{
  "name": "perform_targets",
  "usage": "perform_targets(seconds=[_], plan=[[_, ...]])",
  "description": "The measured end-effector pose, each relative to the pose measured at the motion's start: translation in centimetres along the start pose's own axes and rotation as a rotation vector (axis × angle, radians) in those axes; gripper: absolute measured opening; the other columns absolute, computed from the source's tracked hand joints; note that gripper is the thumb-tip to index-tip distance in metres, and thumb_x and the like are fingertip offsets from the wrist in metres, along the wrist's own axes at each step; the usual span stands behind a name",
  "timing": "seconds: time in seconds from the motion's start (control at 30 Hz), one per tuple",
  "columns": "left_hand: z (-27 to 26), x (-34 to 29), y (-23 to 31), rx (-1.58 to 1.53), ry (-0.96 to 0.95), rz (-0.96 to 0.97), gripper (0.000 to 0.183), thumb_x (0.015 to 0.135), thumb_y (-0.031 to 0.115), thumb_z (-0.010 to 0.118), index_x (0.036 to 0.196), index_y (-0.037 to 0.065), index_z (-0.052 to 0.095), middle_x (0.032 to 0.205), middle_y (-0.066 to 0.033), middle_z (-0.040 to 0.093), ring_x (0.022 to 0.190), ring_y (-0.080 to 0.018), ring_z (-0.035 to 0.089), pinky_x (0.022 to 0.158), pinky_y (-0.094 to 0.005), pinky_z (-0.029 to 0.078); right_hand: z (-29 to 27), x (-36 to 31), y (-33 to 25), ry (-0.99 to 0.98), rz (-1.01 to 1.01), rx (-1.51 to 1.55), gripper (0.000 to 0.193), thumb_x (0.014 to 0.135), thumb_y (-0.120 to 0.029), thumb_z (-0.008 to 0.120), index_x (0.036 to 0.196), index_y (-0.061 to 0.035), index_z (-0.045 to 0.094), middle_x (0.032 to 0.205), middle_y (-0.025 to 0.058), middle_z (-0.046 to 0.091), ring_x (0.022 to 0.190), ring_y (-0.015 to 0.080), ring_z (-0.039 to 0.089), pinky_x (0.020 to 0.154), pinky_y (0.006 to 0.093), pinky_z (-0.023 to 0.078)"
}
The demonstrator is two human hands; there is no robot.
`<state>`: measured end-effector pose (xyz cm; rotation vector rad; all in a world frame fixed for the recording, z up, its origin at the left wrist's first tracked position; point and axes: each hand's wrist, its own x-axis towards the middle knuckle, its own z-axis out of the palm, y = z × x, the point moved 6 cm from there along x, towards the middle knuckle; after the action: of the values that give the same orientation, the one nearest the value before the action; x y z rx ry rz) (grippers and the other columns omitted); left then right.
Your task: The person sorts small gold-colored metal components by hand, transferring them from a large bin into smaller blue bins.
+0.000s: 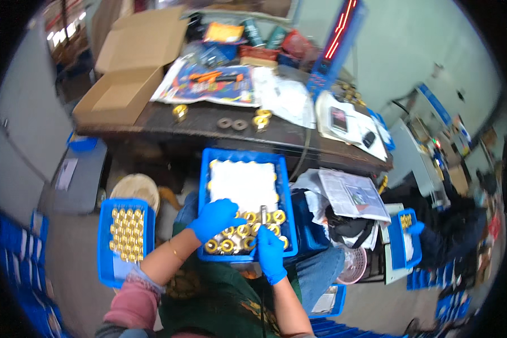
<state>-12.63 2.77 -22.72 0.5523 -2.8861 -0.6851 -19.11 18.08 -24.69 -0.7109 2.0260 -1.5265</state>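
A blue plastic crate (288, 194) stands before me. Rows of gold-coloured ring-shaped metal parts (227, 245) fill its near half, and a white sheet (243, 183) covers the far half. My left hand (216, 221), in a blue glove, is over the sheet's near edge, its fingers drawn together against the parts; what they grip, if anything, is hidden. My right hand (271, 257), gloved in blue too, is closed round a slim metal tool (263, 214) that sticks up above the parts. The tool's exact kind cannot be made out.
A second blue crate (103, 248) with gold-coloured parts is at left, beside a round stool (135, 187). Beyond is a dark workbench (197, 121) bearing an open cardboard box (118, 96), papers and loose rings. Newspaper (355, 194) lies at right. A co-worker's gloved hand (416, 228) touches another crate.
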Motion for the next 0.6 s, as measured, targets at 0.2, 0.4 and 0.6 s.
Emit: perform_targets(seconds=[0.2, 0.4, 0.6], plan=[[0.2, -0.9, -4.0, -0.982, 0.236, -0.238, 0.029, 0.078, 0.018, 0.059, 0.099, 0.000, 0.053, 0.088, -0.0114, 0.059, 0.082, -0.0209, 0.059, 0.070, -0.0282, 0.049, 2.3, -0.7, -1.7, -0.357, -0.118, -0.179, 0.037, 0.086, -0.036, 0.044, 0.091, -0.0017, 0.058, 0.071, 0.0187, 0.058, 0.065, 0.0305, 0.058, 0.058, 0.0391, 0.044], [-2.5, -2.5, 2.6, -1.678, 0.130, -0.108, 0.038, 0.082, 0.010, 0.051, 0.118, -0.001, 0.044, 0.117, -0.0165, 0.045, 0.107, -0.0242, 0.048, 0.088, -0.0305, 0.043, 1.9, -2.3, -3.1, -0.261, -0.021, -0.067, 0.037, 0.086, -0.036, 0.046, 0.088, -0.0008, 0.058, 0.060, 0.0157, 0.056, 0.052, 0.0225, 0.056, 0.052, 0.0341, 0.044], [-2.8, -4.5, 3.6, -1.427, 0.056, -0.148, 0.038, 0.080, 0.008, 0.054, 0.116, -0.002, 0.044, 0.116, -0.0162, 0.049, 0.106, -0.0223, 0.049, 0.089, -0.0317, 0.041, 2.8, -3.1, -4.3, -0.231, -0.015, -0.046, 0.029, 0.084, -0.029, 0.051, 0.085, -0.0016, 0.059, 0.060, 0.0145, 0.057, 0.053, 0.0245, 0.058, 0.051, 0.0338, 0.045]])
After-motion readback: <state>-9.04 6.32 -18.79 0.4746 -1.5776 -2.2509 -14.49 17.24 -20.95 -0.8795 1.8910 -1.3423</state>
